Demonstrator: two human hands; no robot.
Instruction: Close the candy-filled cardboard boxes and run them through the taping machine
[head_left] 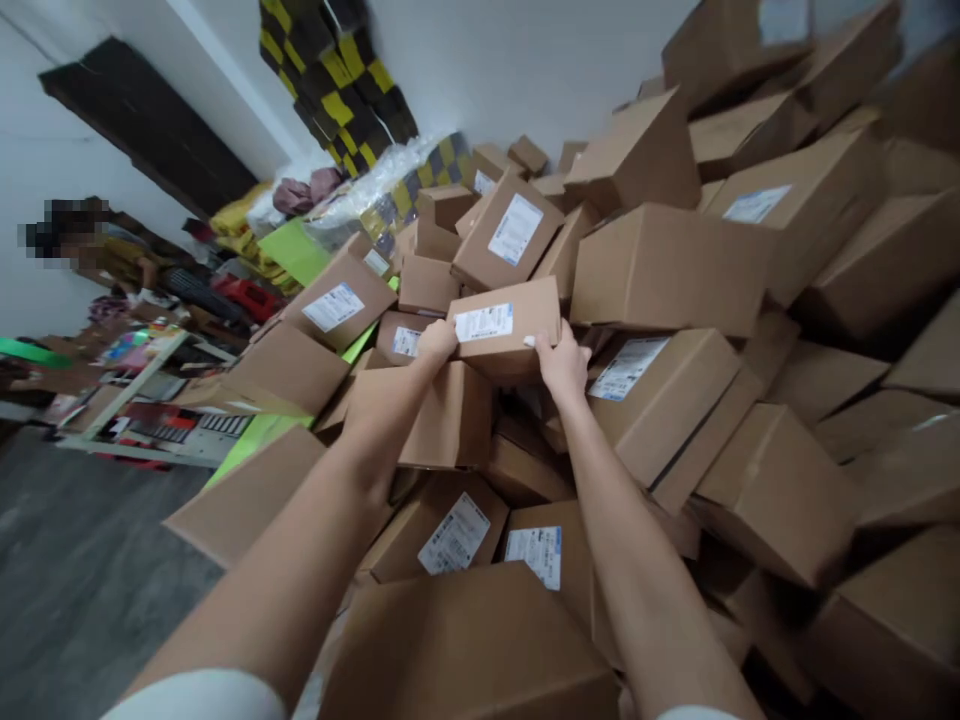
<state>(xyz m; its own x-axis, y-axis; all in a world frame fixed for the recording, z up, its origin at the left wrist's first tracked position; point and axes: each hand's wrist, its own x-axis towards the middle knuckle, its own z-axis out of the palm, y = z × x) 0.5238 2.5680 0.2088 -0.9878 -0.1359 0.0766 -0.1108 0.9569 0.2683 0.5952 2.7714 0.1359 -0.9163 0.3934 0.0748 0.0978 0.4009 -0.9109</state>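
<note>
Both my arms reach forward to a small brown cardboard box [536, 305] with a white and blue shipping label on its upper face. My left hand [437, 342] is closed on its left end, and my right hand [563, 362] grips the right end, thumb on the near side. The fingers behind the box are hidden. Just behind it leans another labelled carton [487, 215]. A plain carton [454, 415] sits below my left hand, and a labelled carton [667, 400] lies right of my right hand.
Cardboard boxes are heaped all around, rising to the right; a large carton [457, 650] is closest to me. At left stand a metal-framed table [135, 385] and a person [120, 250] bending. Black and yellow packages [337, 80] are stacked against the wall.
</note>
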